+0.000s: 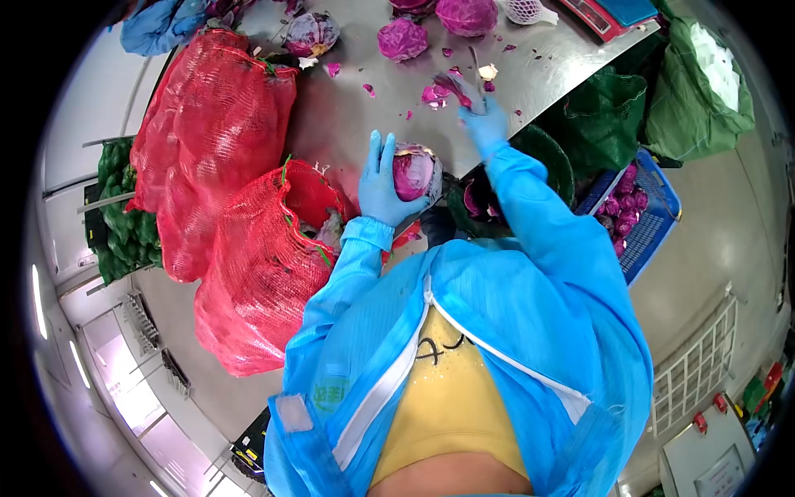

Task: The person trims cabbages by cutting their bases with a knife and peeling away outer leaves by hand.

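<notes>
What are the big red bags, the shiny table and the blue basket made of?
Red bags: probably plastic netting, slightly shiny, because they show a fine mesh.
Table: looks like metal, maybe steel, smooth and gray with soft, bright reflections.
Blue basket: likely hard, smooth plastic, with a molded-looking rim and rows of little holes.

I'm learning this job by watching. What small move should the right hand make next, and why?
Probably release what looks like a loose leaf into the dark green container below the table edge: the right hand needs freeing, purple scraps appear to lie in there, and the left hand steadies a cabbage.
</notes>
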A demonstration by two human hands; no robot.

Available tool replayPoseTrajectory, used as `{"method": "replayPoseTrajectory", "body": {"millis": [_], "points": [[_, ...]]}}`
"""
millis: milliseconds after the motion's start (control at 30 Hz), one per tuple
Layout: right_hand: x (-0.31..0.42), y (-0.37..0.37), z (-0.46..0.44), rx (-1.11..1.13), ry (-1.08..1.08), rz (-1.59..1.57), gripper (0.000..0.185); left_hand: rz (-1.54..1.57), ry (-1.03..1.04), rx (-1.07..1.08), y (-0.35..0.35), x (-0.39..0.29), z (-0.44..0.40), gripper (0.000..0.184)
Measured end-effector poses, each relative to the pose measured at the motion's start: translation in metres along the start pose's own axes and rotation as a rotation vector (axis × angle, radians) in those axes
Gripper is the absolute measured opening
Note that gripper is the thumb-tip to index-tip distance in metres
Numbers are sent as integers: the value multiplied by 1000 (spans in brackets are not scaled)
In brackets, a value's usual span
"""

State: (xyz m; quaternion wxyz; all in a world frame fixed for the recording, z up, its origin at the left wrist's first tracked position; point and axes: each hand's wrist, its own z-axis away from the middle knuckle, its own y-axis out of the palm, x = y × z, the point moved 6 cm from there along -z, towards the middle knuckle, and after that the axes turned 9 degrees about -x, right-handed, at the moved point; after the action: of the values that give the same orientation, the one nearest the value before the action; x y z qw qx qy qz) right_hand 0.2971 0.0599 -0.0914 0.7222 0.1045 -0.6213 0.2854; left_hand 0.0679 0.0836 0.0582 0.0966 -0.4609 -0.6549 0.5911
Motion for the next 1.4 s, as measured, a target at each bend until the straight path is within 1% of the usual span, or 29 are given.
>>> {"method": "replayPoseTrajectory", "body": {"millis": [33,67,100,133,167,200,233,267,300,333,367,400,433,467,533,667,733,867,933,967,1000,1067,1100,1167,1200,1267,1300,1367,1400], "points": [[4,-17,3,3,6,-2,34,66,-68,12,0,4,4,121],[27,-34,16,99,-122,123,37,61,-74,21,1,8,9,121],[43,-47,29,193,-258,248,39,65,-56,-43,-1,10,9,121],[44,-62,37,191,-258,248,39,73,-36,-110,-2,11,9,122],[46,-72,47,244,-348,403,45,64,-3,-170,-4,9,9,116],[47,-79,56,298,-438,560,52,68,-3,-171,-3,7,9,116],[46,-88,63,297,-438,563,52,47,-59,-150,-1,7,9,110],[45,-99,67,229,-419,622,50,25,-114,-129,1,8,10,104],[44,-106,70,161,-399,679,48,25,-114,-128,2,8,11,104],[40,-105,75,159,-398,679,48,42,-92,-158,3,7,11,98],[41,-102,82,114,-502,581,40,60,-68,-188,3,7,12,91],[46,-100,89,68,-604,483,32,62,-65,-187,4,7,13,91],[49,-91,98,140,-540,421,24,59,-36,-198,4,6,13,89],[55,-82,109,167,-631,386,25,55,-8,-210,4,4,13,87],[66,-66,124,271,-527,457,21,48,-8,-202,1,-1,11,87],[81,-55,129,319,-493,596,19,106,-46,-188,4,3,11,83],[94,-57,132,207,-650,476,15,103,-54,-150,2,-1,7,83],[93,-48,138,253,-648,446,24,94,-81,-112,4,-3,7,84],[76,-36,125,371,-294,199,33,51,-68,-113,5,-5,8,87],[76,-29,117,329,-311,102,43,6,-54,-112,5,-6,8,89],[71,-15,109,324,-310,101,43,7,-50,-110,4,-6,7,89],[78,3,95,152,-564,166,47,-55,2,-44,6,-8,4,99],[82,7,89,147,-563,165,47,-56,6,-43,5,-10,4,99],[77,31,84,498,-404,209,48,-128,-3,-8,5,-10,2,101],[80,30,82,499,-403,209,48,-129,-4,-7,5,-10,1,101],[87,28,85,490,-561,315,39,-96,-23,24,5,-12,2,104],[81,31,84,497,-560,317,39,-96,-30,25,6,-12,1,104],[67,36,74,311,-680,464,33,-82,3,-17,7,-16,-2,103],[54,29,55,182,-487,331,27,-84,3,-21,7,-14,1,103]]}}
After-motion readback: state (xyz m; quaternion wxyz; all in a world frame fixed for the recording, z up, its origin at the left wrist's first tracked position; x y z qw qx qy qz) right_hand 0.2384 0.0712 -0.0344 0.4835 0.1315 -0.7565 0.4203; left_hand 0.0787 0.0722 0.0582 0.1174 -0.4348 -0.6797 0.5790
